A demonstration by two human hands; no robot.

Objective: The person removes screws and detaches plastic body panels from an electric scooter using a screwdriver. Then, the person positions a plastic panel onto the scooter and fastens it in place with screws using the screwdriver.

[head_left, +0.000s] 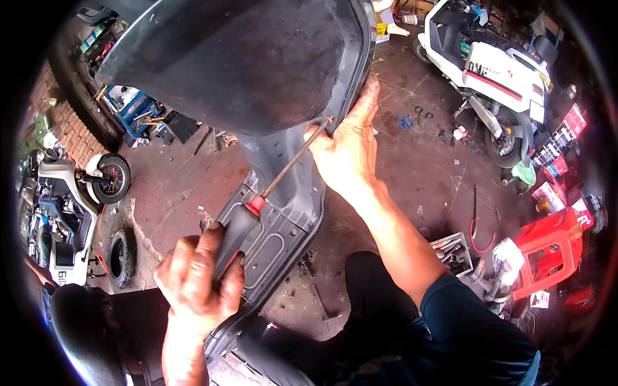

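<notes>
My left hand (198, 273) is closed around the handle of a screwdriver (239, 226), black with a red collar. Its long metal shaft slants up and away, and its tip meets the lower right edge of a scooter's dark leg shield (257, 64). Around that same edge my right hand (351, 154) is closed, the thumb beside the shaft near the tip. The tip's exact seat is too small to make out. Below the shield, the scooter's ribbed grey footboard (273, 248) lies under the screwdriver and my left hand.
A white scooter (502, 74) stands at the far right, another white two-wheeler (77, 212) at the left beside a loose tyre (121, 258). A red plastic stool (547, 254) and a tray of tools (456, 252) are at my right. A blue tool cart (134, 114) is at the far left.
</notes>
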